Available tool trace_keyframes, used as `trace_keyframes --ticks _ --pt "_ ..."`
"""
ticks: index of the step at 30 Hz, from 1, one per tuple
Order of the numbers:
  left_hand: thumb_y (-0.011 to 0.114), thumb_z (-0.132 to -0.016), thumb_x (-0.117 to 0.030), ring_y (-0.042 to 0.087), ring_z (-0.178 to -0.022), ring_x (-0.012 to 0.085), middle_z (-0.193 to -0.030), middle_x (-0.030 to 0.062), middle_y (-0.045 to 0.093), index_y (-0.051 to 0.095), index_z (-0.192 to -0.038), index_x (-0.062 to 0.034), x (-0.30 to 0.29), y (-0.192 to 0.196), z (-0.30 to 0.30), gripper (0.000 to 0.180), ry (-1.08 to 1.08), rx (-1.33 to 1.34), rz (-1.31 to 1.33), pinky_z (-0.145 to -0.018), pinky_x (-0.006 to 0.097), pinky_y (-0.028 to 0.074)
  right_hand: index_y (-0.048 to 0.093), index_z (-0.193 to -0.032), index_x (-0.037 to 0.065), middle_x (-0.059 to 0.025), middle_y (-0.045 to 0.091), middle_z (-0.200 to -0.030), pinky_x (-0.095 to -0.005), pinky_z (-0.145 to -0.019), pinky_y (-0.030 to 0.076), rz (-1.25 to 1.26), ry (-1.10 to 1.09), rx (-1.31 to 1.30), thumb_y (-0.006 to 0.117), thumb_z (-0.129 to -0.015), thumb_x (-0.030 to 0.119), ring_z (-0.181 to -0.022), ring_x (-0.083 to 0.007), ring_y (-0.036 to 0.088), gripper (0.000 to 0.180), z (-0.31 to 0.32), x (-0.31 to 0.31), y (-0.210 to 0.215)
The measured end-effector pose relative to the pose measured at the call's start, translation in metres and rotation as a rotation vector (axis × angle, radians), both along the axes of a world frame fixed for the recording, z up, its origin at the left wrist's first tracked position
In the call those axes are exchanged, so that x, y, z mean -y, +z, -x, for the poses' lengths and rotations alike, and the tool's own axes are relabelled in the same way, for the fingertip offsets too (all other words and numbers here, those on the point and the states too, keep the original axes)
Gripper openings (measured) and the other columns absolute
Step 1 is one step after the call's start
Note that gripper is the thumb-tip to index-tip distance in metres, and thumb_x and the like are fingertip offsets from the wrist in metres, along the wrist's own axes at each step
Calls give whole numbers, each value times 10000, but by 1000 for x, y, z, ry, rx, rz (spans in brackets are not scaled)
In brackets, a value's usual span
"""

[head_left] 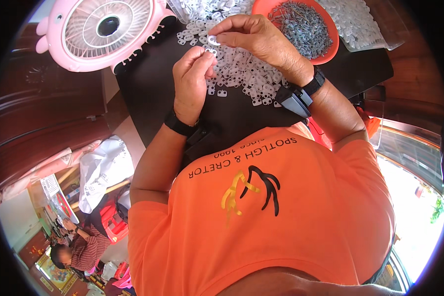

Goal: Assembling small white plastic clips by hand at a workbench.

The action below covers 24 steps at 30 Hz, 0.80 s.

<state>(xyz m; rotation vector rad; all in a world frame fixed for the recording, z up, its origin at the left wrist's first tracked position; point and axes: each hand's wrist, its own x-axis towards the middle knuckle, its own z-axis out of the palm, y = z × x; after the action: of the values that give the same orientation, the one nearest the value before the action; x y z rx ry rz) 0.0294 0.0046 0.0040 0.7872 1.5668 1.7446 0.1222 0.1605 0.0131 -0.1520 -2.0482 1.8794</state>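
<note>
My left hand (191, 79) is closed, pinching a small white plastic piece with holes (210, 51) between thumb and fingertips. Just above it, my right hand (254, 37) comes in from the right with thumb and forefinger pressed on a white curved plastic piece (212, 40). The two pieces are very close; whether they touch I cannot tell. Below and around both hands spreads a loose pile of white two-holed plastic pieces (251, 76) on the dark table (222, 112).
An orange-red bowl (333, 39) full of small metal parts stands right of my right hand. Beyond it lies a clear tray of white pieces (356, 23); another heap of white pieces (214, 7) is at the far edge. A pink fan (84, 59) stands left. Another person (84, 246) sits lower left.
</note>
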Motion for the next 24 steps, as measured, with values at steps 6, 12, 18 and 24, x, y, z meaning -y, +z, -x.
trace_keyframes --ticks 6,12,18,24 --pt "506 -890 -137 435 -606 83 -650 0 467 567 -769 1 2 1 -2 193 -3 -66 18 -593 233 400 657 -1054 28 -19 662 -932 -202 -782 478 -93 -26 30 621 -880 100 -870 -56 594 192 -1 1 0" --pt "510 -891 -141 440 -619 79 -672 4 488 575 -790 1 1 -2 -1 187 5 -101 19 -606 235 414 654 -1045 15 -25 665 -922 -205 -782 487 -159 -9 18 626 -874 83 -863 -61 601 186 0 3 -2" --pt "508 -899 -145 451 -621 81 -683 8 501 579 -823 5 2 -3 0 182 10 -97 23 -614 233 421 635 -1066 10 -28 659 -922 -220 -794 490 -128 39 30 642 -857 64 -868 -78 606 216 -1 7 -2" --pt "503 -912 -157 477 -609 93 -678 10 506 578 -852 6 2 -9 4 189 -8 -3 -24 -597 225 405 619 -1090 33 -16 642 -865 -238 -781 488 -190 22 55 685 -812 62 -839 -82 597 287 -1 13 1"
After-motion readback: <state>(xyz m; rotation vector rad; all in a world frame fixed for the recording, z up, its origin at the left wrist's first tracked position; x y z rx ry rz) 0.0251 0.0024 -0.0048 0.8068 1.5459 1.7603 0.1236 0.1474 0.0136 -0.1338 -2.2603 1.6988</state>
